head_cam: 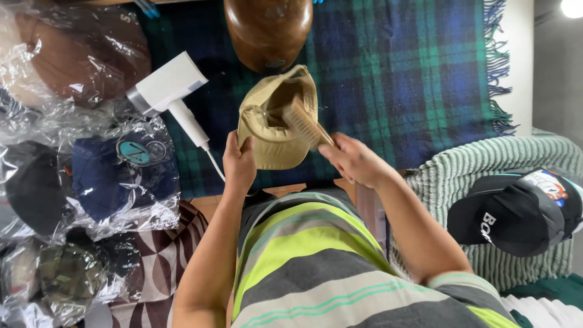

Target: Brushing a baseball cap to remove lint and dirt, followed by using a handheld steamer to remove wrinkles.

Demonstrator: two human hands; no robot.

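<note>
A tan cap (273, 130) is held upside down over a blue and green plaid blanket (401, 73). My left hand (238, 164) grips the cap's brim at its near left edge. My right hand (355, 161) holds a wooden brush (305, 121) by its handle, and the bristle end rests inside the cap's opening. A brown wooden head form (267, 30) stands on the blanket just beyond the cap.
A white hair dryer (173, 91) lies left of the cap, its cord trailing toward me. Several caps in clear plastic bags (91, 170) pile at the left. Black caps (516, 212) sit on a pale green ribbed cloth (461, 176) at the right.
</note>
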